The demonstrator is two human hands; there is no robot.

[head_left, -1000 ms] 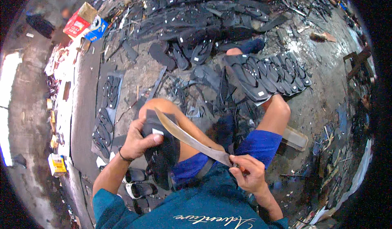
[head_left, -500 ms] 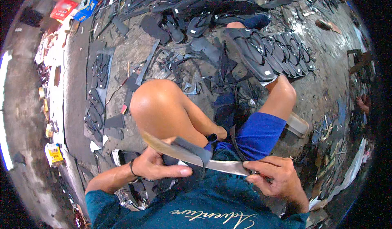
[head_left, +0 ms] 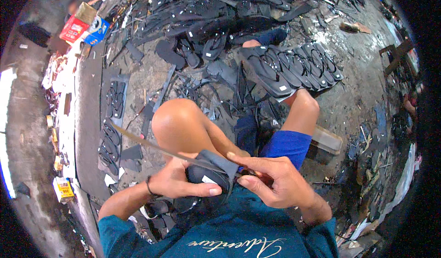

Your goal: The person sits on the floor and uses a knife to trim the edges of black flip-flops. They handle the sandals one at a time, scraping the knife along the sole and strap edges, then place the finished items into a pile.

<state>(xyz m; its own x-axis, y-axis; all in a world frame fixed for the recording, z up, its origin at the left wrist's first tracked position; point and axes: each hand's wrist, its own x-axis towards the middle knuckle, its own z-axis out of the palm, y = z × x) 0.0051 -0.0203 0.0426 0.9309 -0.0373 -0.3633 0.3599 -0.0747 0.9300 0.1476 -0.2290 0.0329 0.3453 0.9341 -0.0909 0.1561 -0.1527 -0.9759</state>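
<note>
My left hand point(head_left: 177, 182) grips a black sandal point(head_left: 200, 174) in front of my belly, thumb lying across it near a small white label. A strip of dark grey sole sheet point(head_left: 215, 159) stands out along its far edge. My right hand point(head_left: 271, 177) is closed around the handle end of a long, curved knife point(head_left: 149, 145), close beside the sandal. Its thin blade runs along the sandal's edge, between sandal and strip, and reaches out leftward past my bent knee. Fingers hide most of the handle. How deep the blade sits in the strip I cannot tell.
Several finished-looking black sandals point(head_left: 303, 67) stand in a row beyond my right shin. More sandals point(head_left: 110, 143) lie at left, near a red box point(head_left: 73, 29) and a yellow box point(head_left: 64, 188). Black offcuts point(head_left: 220, 92) litter the floor. A whitish block point(head_left: 327, 141) lies right of my thigh.
My right hand has moved left, up to the sandal, sliding the knife along so its blade now sticks out much farther left. My left hand still holds the sandal. The view has shifted slightly.
</note>
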